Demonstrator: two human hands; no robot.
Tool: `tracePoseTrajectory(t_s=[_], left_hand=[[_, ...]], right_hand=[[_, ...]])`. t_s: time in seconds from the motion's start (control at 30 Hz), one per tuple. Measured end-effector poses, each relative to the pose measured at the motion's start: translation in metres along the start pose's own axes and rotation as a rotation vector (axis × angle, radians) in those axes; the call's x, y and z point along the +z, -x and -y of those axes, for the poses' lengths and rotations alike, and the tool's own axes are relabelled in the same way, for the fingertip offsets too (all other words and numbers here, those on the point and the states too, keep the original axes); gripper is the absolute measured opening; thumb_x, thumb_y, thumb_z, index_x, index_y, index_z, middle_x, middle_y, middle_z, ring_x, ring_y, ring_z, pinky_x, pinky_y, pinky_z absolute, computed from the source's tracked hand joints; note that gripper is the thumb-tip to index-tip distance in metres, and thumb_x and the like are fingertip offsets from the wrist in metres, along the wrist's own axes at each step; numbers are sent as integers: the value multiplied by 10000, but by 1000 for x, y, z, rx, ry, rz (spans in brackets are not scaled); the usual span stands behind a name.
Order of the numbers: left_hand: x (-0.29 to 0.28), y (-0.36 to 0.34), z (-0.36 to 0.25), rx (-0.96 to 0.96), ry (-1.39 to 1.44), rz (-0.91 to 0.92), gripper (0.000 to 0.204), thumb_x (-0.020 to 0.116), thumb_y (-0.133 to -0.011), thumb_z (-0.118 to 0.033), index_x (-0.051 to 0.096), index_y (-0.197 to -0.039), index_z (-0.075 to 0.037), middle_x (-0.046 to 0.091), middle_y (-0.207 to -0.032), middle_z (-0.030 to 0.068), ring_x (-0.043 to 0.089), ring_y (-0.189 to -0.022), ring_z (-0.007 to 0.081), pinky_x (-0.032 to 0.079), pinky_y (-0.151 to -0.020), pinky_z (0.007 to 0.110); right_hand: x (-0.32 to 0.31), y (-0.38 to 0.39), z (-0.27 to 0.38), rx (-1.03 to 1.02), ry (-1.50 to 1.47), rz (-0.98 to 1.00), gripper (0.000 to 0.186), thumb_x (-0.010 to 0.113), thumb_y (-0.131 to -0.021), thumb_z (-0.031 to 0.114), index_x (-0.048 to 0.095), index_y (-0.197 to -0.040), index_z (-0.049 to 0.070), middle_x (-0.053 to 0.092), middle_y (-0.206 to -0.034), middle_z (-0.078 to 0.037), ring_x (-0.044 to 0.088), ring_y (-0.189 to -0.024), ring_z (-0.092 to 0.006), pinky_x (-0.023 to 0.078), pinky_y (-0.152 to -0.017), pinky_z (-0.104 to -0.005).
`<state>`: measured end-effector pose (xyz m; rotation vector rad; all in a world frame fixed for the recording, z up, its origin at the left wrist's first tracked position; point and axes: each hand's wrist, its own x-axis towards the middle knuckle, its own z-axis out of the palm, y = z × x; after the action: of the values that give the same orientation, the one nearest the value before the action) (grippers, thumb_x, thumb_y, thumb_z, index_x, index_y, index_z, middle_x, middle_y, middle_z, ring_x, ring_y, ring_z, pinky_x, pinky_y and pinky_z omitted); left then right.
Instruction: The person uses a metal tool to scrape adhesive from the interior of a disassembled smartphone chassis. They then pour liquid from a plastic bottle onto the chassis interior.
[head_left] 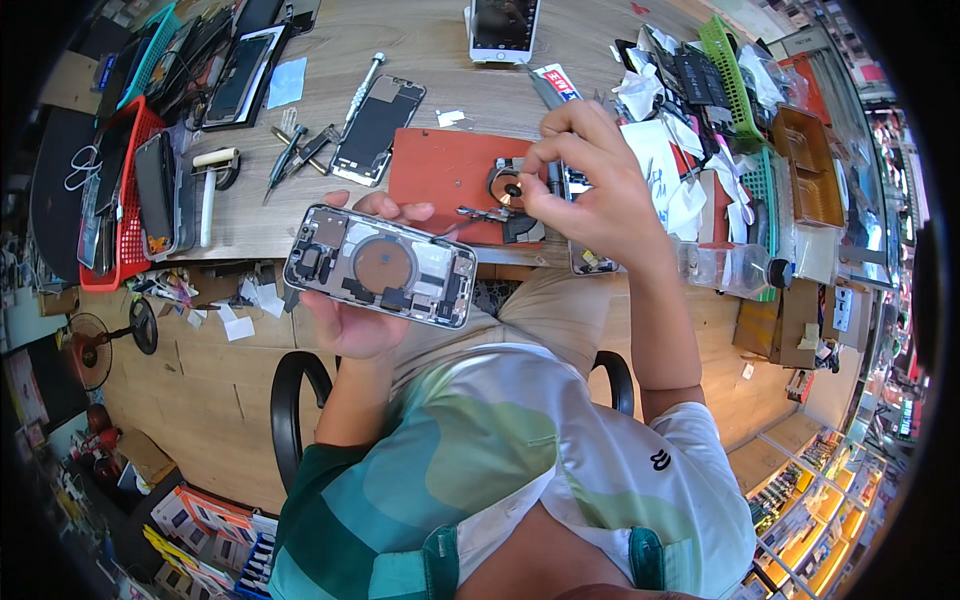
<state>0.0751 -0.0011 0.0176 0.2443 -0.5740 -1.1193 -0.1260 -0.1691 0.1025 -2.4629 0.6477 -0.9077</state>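
Note:
My left hand (350, 328) holds an opened phone housing (435, 272) with its inner parts exposed and a round brown disc in its middle. Its thumb is below the frame and the fingers are along the far edge. Over the red mat (430, 165), my right hand (600, 190) is raised, thumb and forefinger pinched together. What sits in that pinch is unclear; a small copper-coloured round piece shows by the fingertips. Beneath them on the mat lie a dark ring-shaped coil (497, 188) and a flex cable with small dark parts (522, 230).
A detached phone screen (378, 130) and a screwdriver (365, 88) lie left of the mat, near tweezers (287, 160). A phone stands upright (503, 28) at the back. Red basket (130, 220) at left; green basket (730, 75), papers and a clear bottle (725, 268) at right.

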Motion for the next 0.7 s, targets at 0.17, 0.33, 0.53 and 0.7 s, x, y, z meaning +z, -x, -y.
tracePoseTrajectory(t_s=[0.17, 0.33, 0.53, 0.7], left_hand=[[-3, 10, -5, 40, 27, -37, 911, 593, -948, -715, 303, -1579, -126, 488, -1386, 191, 510, -1317, 420, 466, -1073, 707], [-11, 16, -7, 49, 130, -58, 927, 591, -949, -717, 298, -1582, -107, 484, -1394, 201, 506, -1306, 411, 465, -1065, 715], [-19, 15, -8, 51, 111, -78, 902, 576, -967, -705, 278, -1587, -123, 509, -1381, 184, 532, -1334, 433, 439, -1082, 719], [-23, 9, -11, 54, 96, -86, 900, 567, -969, -709, 293, -1588, -115, 511, -1388, 181, 532, -1335, 425, 441, -1085, 710]], right_hand=[[39, -19, 13, -89, -15, 86, 116, 760, -726, 85, 667, -776, 39, 576, -920, -56, 569, -900, -259, 459, -832, -391], [59, -39, 14, -179, 43, 194, 92, 745, -737, 85, 669, -747, 34, 596, -942, -55, 568, -918, -256, 459, -861, -390], [66, -47, 13, -188, 106, 256, 64, 739, -774, 90, 723, -785, 29, 617, -969, -57, 571, -946, -255, 456, -882, -388], [62, -43, 12, -198, 115, 255, 81, 748, -815, 88, 732, -867, 28, 602, -956, -61, 569, -939, -256, 435, -839, -387]])
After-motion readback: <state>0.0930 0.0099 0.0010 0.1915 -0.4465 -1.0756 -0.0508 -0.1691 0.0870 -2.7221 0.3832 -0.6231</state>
